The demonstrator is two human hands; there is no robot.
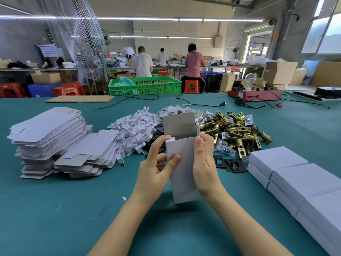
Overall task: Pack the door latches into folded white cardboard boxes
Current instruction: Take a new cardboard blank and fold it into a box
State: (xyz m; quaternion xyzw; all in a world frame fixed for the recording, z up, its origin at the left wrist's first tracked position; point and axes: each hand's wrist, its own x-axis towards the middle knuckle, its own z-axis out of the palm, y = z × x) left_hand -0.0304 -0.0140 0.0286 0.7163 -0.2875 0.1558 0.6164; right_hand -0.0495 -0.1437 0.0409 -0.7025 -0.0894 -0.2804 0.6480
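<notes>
While both hands are holding the white box (182, 174) upright above the table (55, 209), its long axis is running from the wrists up and away, with the open mouth and raised lid flap (178, 126) standing just beyond the fingertips. The left hand (156, 169) is gripping the box's left edge, thumb pressing on the front face and fingers wrapping behind; the right hand (203, 163) is clamping the right edge, thumb lying along the front corner. The pile of door latches (238, 130) is lying beyond and to the right of the right-hand fingers, so that hand is the nearer one for a pick, in all likelihood. White plastic parts (134, 130) are lying beyond the left-hand fingers, flat box blanks (55, 137) farther left, and closed boxes (295, 174) to the right of the right hand. The box interior is not visible, so whether it is holding anything cannot be determined; the fingers behind the box are hidden.
</notes>
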